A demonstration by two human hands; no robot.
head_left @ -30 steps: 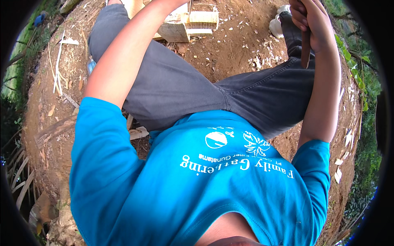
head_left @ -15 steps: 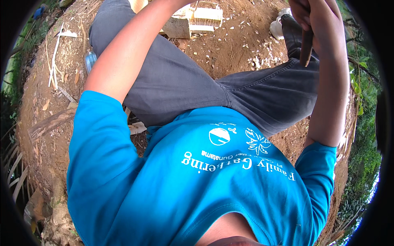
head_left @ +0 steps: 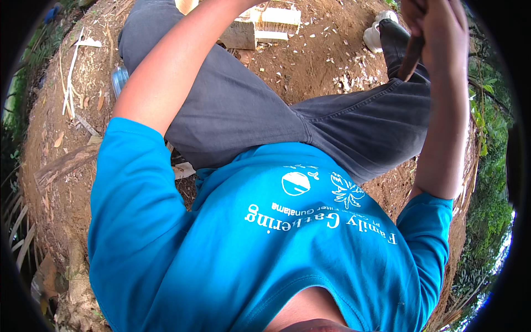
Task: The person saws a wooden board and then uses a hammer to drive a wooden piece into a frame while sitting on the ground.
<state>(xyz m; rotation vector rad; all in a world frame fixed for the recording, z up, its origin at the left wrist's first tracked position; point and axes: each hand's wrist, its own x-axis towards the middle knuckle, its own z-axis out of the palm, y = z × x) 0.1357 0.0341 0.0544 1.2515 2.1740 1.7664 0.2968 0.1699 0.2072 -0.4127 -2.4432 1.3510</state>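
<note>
My right hand (head_left: 442, 34) is raised at the upper right, its fingers wrapped around a brown wooden handle (head_left: 411, 59). The handle's lower end sticks out below the fist, over my dark trouser leg; whatever it is fixed to lies beyond the top edge. My left forearm (head_left: 185, 47) reaches up to the top edge, where only a sliver of my left hand (head_left: 253, 2) shows and its fingers are cut off. Nearest to that hand are a split wood block (head_left: 239, 35) and pale cut wood pieces (head_left: 278, 20) on the ground.
Wood chips (head_left: 349, 82) are scattered over the brown soil between my legs. A whitish shoe (head_left: 374, 39) is at my right foot. At left lie a clear bluish plastic bottle (head_left: 118, 80), thin pale strips (head_left: 70, 83) and a branch (head_left: 69, 164). Green plants (head_left: 489, 221) border the right side.
My right hand has shifted slightly to the right, and the handle in it has tilted, its lower end rising a little. My left arm has hardly moved.
</note>
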